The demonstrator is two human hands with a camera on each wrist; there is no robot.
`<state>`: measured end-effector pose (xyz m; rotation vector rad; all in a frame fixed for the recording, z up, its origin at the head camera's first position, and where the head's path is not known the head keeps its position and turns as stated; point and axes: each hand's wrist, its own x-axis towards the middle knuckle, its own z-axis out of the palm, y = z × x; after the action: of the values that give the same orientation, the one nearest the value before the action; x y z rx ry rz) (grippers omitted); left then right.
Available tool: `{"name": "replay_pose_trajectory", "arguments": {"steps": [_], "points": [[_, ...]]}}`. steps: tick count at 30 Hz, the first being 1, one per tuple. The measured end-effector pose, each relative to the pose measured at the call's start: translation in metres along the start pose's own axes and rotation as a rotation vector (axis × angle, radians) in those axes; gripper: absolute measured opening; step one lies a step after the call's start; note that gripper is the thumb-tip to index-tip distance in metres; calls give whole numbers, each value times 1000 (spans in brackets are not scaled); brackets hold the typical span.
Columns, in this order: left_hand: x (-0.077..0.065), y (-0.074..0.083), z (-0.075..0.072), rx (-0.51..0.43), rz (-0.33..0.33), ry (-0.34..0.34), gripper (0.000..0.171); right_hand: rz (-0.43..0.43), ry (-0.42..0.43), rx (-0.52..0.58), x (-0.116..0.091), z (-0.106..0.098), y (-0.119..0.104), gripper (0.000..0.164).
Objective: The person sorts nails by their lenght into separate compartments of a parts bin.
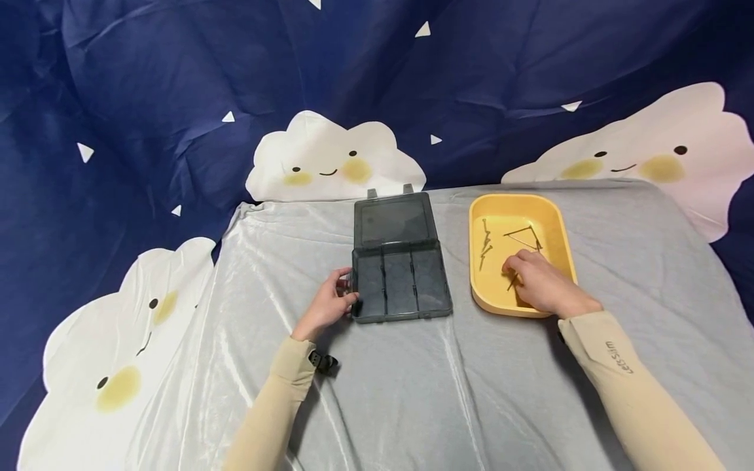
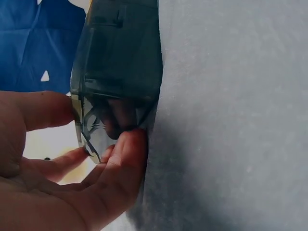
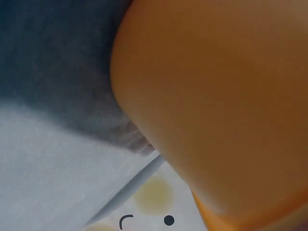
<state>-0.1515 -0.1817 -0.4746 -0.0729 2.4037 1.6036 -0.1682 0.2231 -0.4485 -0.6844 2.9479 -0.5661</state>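
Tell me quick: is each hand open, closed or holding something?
Left hand: closed, holding the side of the dark case.
Right hand: in the yellow tray, by a thin dark piece; whether gripping it cannot be told.

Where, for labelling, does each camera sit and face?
On the head: facing forward and down at a dark rectangular plastic case and yellow rounded plastic tray; left hand, right hand show.
On the left wrist: facing the case's side; left fingers show.
On the right wrist: facing the tray's wall; no hand plainly shows.
Head and left wrist share the case.
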Motion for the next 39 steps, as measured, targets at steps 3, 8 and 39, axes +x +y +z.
{"name": "replay_pose_trajectory", "arguments": {"steps": [3, 8, 39], "points": [[2, -1, 0, 1, 13, 2, 60, 3, -7, -6, 1, 1, 1, 23], [7, -3, -3, -3, 39, -24, 60, 25, -28, -17, 2, 3, 2, 19], [14, 6, -5, 40, -4, -77, 61, 145, -193, 3, 8, 0, 2, 16]]}}
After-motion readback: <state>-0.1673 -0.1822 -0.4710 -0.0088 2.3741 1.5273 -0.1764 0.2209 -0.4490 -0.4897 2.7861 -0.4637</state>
